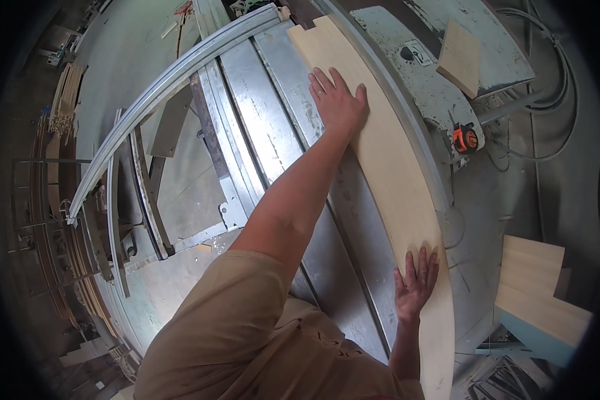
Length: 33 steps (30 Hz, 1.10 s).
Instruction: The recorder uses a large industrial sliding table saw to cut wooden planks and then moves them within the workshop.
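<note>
One long pale board (pixel 395 175) lies on a metal worktop (pixel 250 100). Left hand (pixel 340 107) rests flat, fingers spread, toward its far end; right hand (pixel 416 285), fingers extended, rests nearer.

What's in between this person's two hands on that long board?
Nothing lies there: the head view shows a bare stretch of pale wooden board from the left hand to the right hand.

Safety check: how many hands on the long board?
2: the left hand toward the far end of the long board, the right hand nearer the body. None look hidden.
</note>
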Each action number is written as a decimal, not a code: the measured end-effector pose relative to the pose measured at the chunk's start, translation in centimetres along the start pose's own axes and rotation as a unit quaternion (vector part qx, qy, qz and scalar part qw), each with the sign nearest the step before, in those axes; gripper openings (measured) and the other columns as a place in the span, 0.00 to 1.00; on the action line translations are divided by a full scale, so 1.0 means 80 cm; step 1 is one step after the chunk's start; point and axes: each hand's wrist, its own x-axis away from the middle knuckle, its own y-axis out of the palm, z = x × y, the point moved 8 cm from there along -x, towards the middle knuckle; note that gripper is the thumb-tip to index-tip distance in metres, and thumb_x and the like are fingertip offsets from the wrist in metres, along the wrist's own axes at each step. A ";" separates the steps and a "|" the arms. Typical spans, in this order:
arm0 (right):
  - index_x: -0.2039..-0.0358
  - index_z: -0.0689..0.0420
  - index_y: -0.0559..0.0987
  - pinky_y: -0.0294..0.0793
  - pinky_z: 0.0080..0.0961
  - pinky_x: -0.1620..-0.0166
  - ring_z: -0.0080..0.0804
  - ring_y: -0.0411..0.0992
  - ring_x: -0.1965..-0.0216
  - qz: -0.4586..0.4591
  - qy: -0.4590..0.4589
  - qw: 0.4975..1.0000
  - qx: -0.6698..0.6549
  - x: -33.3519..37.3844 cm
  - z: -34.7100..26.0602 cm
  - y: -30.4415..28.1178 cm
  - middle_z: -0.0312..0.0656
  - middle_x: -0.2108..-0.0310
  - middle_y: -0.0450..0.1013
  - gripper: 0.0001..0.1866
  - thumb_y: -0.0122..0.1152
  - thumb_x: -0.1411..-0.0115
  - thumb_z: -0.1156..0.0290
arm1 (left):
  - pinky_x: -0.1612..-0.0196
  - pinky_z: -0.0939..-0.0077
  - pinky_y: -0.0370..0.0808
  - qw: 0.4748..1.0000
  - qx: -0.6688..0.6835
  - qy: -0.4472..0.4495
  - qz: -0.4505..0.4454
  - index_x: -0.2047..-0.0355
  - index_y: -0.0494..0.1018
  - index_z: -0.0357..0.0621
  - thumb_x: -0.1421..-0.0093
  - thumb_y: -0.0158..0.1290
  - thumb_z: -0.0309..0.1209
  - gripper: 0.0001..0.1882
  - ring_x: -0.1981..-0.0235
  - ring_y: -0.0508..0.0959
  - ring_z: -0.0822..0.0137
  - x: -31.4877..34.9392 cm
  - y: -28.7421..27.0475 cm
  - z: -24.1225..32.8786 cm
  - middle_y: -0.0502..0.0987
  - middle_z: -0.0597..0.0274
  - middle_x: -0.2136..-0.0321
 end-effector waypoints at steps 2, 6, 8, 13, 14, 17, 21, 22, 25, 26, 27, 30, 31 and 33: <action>0.30 0.41 0.81 0.57 0.61 0.21 0.58 0.59 0.20 -0.001 -0.001 1.000 0.003 -0.008 -0.002 0.008 0.43 0.22 0.67 0.29 0.69 0.29 0.50 | 0.16 0.42 0.38 1.000 -0.001 -0.004 0.010 0.20 0.54 0.28 0.27 0.50 0.57 0.50 0.16 0.41 0.29 -0.006 0.009 -0.009 0.46 0.22 0.19; 0.30 0.43 0.81 0.57 0.60 0.21 0.58 0.59 0.19 -0.005 -0.004 1.000 0.011 -0.026 -0.007 0.023 0.44 0.22 0.67 0.29 0.68 0.28 0.50 | 0.16 0.41 0.39 1.000 0.001 -0.003 0.019 0.21 0.55 0.28 0.27 0.50 0.57 0.50 0.16 0.42 0.28 -0.024 0.026 -0.025 0.46 0.22 0.19; 0.29 0.45 0.80 0.57 0.60 0.22 0.57 0.58 0.19 -0.005 -0.008 1.000 0.013 -0.036 -0.012 0.027 0.45 0.22 0.67 0.29 0.66 0.26 0.49 | 0.16 0.41 0.40 1.000 -0.003 -0.002 0.022 0.21 0.55 0.28 0.27 0.50 0.57 0.50 0.17 0.42 0.28 -0.033 0.033 -0.030 0.46 0.23 0.19; 0.30 0.46 0.81 0.57 0.60 0.21 0.56 0.57 0.18 -0.009 -0.001 1.000 0.009 -0.058 -0.022 0.035 0.44 0.22 0.67 0.30 0.69 0.28 0.51 | 0.18 0.40 0.45 0.998 -0.009 0.015 0.055 0.22 0.56 0.27 0.29 0.51 0.57 0.50 0.19 0.47 0.24 -0.058 0.040 -0.043 0.50 0.20 0.21; 0.30 0.46 0.81 0.57 0.60 0.21 0.56 0.57 0.18 -0.011 -0.001 1.000 0.010 -0.061 -0.024 0.038 0.44 0.22 0.67 0.30 0.69 0.28 0.51 | 0.18 0.40 0.45 0.998 -0.006 0.017 0.057 0.22 0.56 0.27 0.29 0.51 0.57 0.50 0.19 0.47 0.24 -0.061 0.041 -0.044 0.50 0.20 0.21; 0.30 0.46 0.81 0.57 0.60 0.21 0.56 0.57 0.18 -0.011 -0.001 1.000 0.007 -0.067 -0.026 0.040 0.44 0.22 0.67 0.29 0.70 0.29 0.52 | 0.18 0.41 0.45 0.998 -0.005 0.020 0.066 0.22 0.57 0.26 0.29 0.51 0.57 0.50 0.19 0.47 0.24 -0.068 0.041 -0.048 0.50 0.20 0.22; 0.30 0.40 0.81 0.57 0.61 0.21 0.57 0.58 0.19 -0.012 0.008 1.000 0.012 -0.072 -0.024 0.046 0.43 0.21 0.66 0.31 0.73 0.32 0.49 | 0.16 0.41 0.41 1.000 0.000 0.004 0.026 0.21 0.55 0.28 0.27 0.49 0.57 0.50 0.16 0.42 0.29 -0.070 0.049 -0.048 0.46 0.24 0.19; 0.30 0.40 0.81 0.57 0.61 0.21 0.58 0.58 0.19 -0.013 0.007 1.000 0.012 -0.073 -0.025 0.047 0.43 0.21 0.66 0.31 0.73 0.32 0.49 | 0.16 0.41 0.42 1.000 0.000 0.005 0.029 0.21 0.55 0.28 0.27 0.49 0.57 0.50 0.16 0.42 0.29 -0.072 0.048 -0.050 0.46 0.23 0.19; 0.30 0.40 0.80 0.57 0.61 0.21 0.58 0.58 0.19 -0.020 0.011 1.000 0.014 -0.076 -0.026 0.050 0.43 0.21 0.66 0.31 0.72 0.32 0.49 | 0.16 0.41 0.42 0.999 0.002 0.006 0.033 0.21 0.55 0.28 0.27 0.50 0.57 0.50 0.17 0.42 0.28 -0.074 0.050 -0.054 0.47 0.23 0.19; 0.30 0.40 0.80 0.57 0.61 0.21 0.58 0.58 0.19 -0.020 0.012 1.000 0.014 -0.077 -0.026 0.051 0.43 0.21 0.66 0.31 0.72 0.32 0.49 | 0.17 0.41 0.42 0.999 0.004 0.006 0.033 0.21 0.55 0.28 0.27 0.50 0.57 0.49 0.17 0.43 0.28 -0.075 0.051 -0.055 0.47 0.23 0.19; 0.30 0.40 0.80 0.57 0.61 0.21 0.58 0.58 0.19 -0.018 0.008 1.000 0.015 -0.078 -0.026 0.051 0.43 0.21 0.66 0.31 0.72 0.32 0.50 | 0.17 0.41 0.42 0.999 0.004 0.006 0.033 0.21 0.55 0.28 0.27 0.50 0.57 0.49 0.17 0.43 0.28 -0.076 0.052 -0.056 0.47 0.23 0.19; 0.29 0.40 0.80 0.57 0.61 0.21 0.59 0.58 0.19 -0.022 0.009 1.000 0.016 -0.079 -0.026 0.054 0.43 0.21 0.66 0.31 0.72 0.31 0.50 | 0.17 0.41 0.43 0.999 0.006 0.007 0.034 0.21 0.55 0.28 0.28 0.50 0.57 0.50 0.17 0.43 0.27 -0.078 0.055 -0.057 0.47 0.22 0.20; 0.29 0.40 0.80 0.57 0.62 0.21 0.59 0.58 0.19 -0.027 0.012 0.999 0.015 -0.079 -0.026 0.056 0.43 0.21 0.66 0.31 0.71 0.31 0.50 | 0.17 0.41 0.43 0.999 0.003 0.007 0.034 0.21 0.55 0.28 0.28 0.50 0.57 0.50 0.17 0.44 0.27 -0.079 0.056 -0.059 0.48 0.22 0.20; 0.29 0.40 0.80 0.57 0.62 0.21 0.59 0.58 0.19 -0.024 0.011 1.000 0.015 -0.080 -0.024 0.055 0.43 0.21 0.66 0.31 0.71 0.31 0.50 | 0.17 0.41 0.43 0.999 0.002 0.008 0.031 0.21 0.56 0.28 0.28 0.50 0.57 0.50 0.17 0.44 0.27 -0.080 0.059 -0.059 0.48 0.22 0.20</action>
